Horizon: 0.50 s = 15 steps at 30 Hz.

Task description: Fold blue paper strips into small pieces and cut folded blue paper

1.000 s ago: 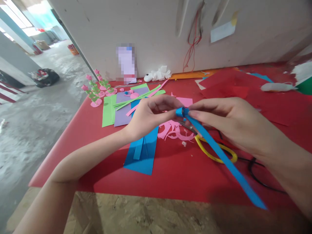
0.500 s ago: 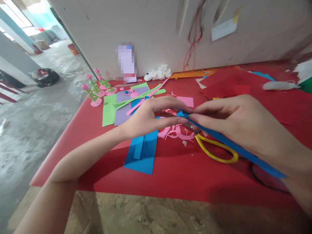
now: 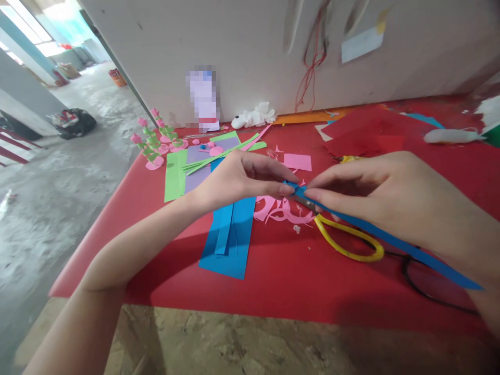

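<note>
A long blue paper strip [image 3: 375, 228] runs between my hands and trails down past my right wrist. My left hand [image 3: 238, 179] pinches its rolled or folded end between thumb and fingers. A short way along, my right hand [image 3: 371, 182] grips the same strip between thumb and fingertips. Beneath them on the red table lie yellow-handled scissors [image 3: 347, 254], their blades partly hidden by my hands. Curly pink paper scraps [image 3: 287, 211] are scattered beside the blades. Left of these, a blue paper sheet [image 3: 238, 260] has a narrower blue piece [image 3: 224, 232] lying on it.
Pink paper flowers with green stems [image 3: 150, 140] stand at the table's left edge. Green strips [image 3: 224, 156] lie over purple and green sheets. Behind are a phone [image 3: 203, 99] against the white panel, crumpled white tissue [image 3: 260, 114], and red paper [image 3: 363, 133]. A glue gun-like white item [image 3: 453, 136] lies right.
The strip's end, which stuck up between my fingers, now sits lower and flatter in my left fingertips. My right fingers have shifted slightly, and the strip's tail reaches farther right.
</note>
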Each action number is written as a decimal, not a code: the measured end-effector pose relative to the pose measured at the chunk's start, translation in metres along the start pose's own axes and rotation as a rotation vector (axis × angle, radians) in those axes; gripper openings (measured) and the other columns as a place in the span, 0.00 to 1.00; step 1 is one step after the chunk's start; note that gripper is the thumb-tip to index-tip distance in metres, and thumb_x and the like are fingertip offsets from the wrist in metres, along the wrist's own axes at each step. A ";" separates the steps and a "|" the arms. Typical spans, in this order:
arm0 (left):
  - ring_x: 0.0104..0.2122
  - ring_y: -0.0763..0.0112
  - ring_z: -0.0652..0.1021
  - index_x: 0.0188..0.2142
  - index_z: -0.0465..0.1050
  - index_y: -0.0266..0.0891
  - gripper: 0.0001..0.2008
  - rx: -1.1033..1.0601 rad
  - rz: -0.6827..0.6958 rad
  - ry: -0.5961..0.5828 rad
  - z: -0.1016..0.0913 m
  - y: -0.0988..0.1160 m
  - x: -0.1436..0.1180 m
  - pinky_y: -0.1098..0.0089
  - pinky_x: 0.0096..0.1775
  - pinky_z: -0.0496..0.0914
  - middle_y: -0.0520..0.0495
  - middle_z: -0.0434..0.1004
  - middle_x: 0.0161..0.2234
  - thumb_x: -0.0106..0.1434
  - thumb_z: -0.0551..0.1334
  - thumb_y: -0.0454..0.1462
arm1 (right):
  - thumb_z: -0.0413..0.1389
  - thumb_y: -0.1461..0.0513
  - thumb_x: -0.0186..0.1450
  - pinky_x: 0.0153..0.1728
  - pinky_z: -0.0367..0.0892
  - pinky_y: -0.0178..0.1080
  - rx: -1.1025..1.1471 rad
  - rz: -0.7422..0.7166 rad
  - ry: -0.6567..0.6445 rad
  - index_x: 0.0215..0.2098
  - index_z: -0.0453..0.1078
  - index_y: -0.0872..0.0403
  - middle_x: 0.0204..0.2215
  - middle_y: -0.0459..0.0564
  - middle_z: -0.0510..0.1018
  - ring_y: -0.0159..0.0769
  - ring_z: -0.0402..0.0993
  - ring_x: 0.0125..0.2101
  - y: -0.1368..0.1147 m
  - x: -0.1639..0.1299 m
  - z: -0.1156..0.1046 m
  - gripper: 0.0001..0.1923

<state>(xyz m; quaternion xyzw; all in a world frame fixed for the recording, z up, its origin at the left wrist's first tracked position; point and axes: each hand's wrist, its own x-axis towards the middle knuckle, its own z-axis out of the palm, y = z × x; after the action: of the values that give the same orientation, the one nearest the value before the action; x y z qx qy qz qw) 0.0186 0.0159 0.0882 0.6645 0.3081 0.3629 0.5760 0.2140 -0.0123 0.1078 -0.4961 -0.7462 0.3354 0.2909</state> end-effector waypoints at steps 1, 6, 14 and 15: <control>0.26 0.80 0.80 0.29 0.78 0.36 0.05 0.009 -0.005 -0.010 -0.001 0.000 0.000 0.82 0.31 0.76 0.55 0.80 0.24 0.51 0.67 0.28 | 0.58 0.57 0.55 0.20 0.60 0.34 -0.004 0.001 -0.017 0.23 0.74 0.53 0.18 0.45 0.75 0.29 0.69 0.20 0.000 0.001 -0.001 0.09; 0.24 0.82 0.78 0.28 0.79 0.37 0.05 0.029 -0.014 -0.025 -0.008 -0.001 0.002 0.85 0.29 0.75 0.56 0.80 0.23 0.49 0.68 0.29 | 0.59 0.55 0.54 0.19 0.59 0.34 -0.055 0.000 -0.095 0.23 0.74 0.51 0.17 0.44 0.74 0.30 0.68 0.19 0.005 0.004 -0.005 0.09; 0.27 0.79 0.80 0.30 0.79 0.39 0.05 0.144 -0.035 -0.051 -0.007 -0.001 0.000 0.82 0.31 0.76 0.54 0.81 0.27 0.51 0.68 0.32 | 0.56 0.56 0.58 0.19 0.59 0.31 0.009 -0.050 -0.271 0.27 0.74 0.50 0.20 0.42 0.75 0.28 0.69 0.21 0.015 0.005 0.002 0.08; 0.27 0.79 0.80 0.31 0.79 0.39 0.05 0.164 -0.032 -0.056 -0.006 0.000 -0.001 0.82 0.32 0.76 0.54 0.81 0.27 0.51 0.68 0.32 | 0.56 0.56 0.58 0.19 0.59 0.30 0.003 -0.054 -0.265 0.26 0.74 0.51 0.19 0.42 0.75 0.27 0.69 0.21 0.014 0.005 0.003 0.08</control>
<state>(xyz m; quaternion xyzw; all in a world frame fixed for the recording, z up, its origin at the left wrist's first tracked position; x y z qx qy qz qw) 0.0131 0.0182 0.0884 0.7143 0.3310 0.3087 0.5337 0.2179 -0.0043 0.0957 -0.4268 -0.7905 0.3913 0.1995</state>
